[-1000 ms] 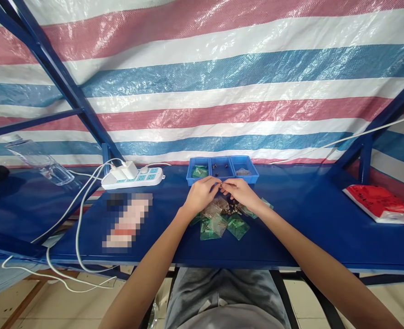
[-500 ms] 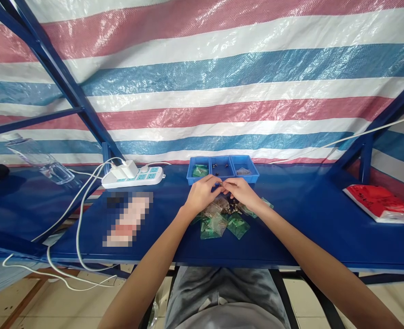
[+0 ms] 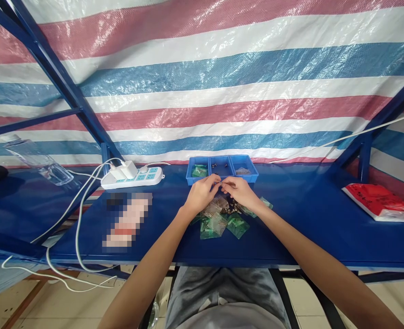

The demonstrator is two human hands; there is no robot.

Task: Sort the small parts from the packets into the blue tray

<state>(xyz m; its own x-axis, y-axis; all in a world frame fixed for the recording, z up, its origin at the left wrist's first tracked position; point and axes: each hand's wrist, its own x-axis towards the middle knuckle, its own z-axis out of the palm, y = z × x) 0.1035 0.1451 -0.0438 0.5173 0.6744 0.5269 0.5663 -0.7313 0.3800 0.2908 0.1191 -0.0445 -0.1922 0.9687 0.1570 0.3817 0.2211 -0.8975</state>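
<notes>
My left hand (image 3: 202,193) and my right hand (image 3: 238,189) meet fingertip to fingertip just in front of a blue tray (image 3: 222,170) with three compartments. Both are closed in a pinch around something too small to make out. Under and in front of them lies a heap of small metal parts (image 3: 235,206), among clear little plastic bags (image 3: 217,205) and green bags (image 3: 238,225). In the tray's left compartment is a green bag (image 3: 199,171). A few small dark pieces are in the middle one, and a clear bag (image 3: 243,171) lies in the right one.
A white power strip (image 3: 133,177) with plugs and looping cables (image 3: 80,228) stands at the left. Beyond it leans a clear bottle (image 3: 39,160). A red packet (image 3: 380,201) lies at the far right of the blue table (image 3: 311,219). Striped sheeting hangs behind, between blue metal posts.
Both hands stay together in nearly the same place, with only slight finger movement. The tray, bags and metal parts have not visibly moved.
</notes>
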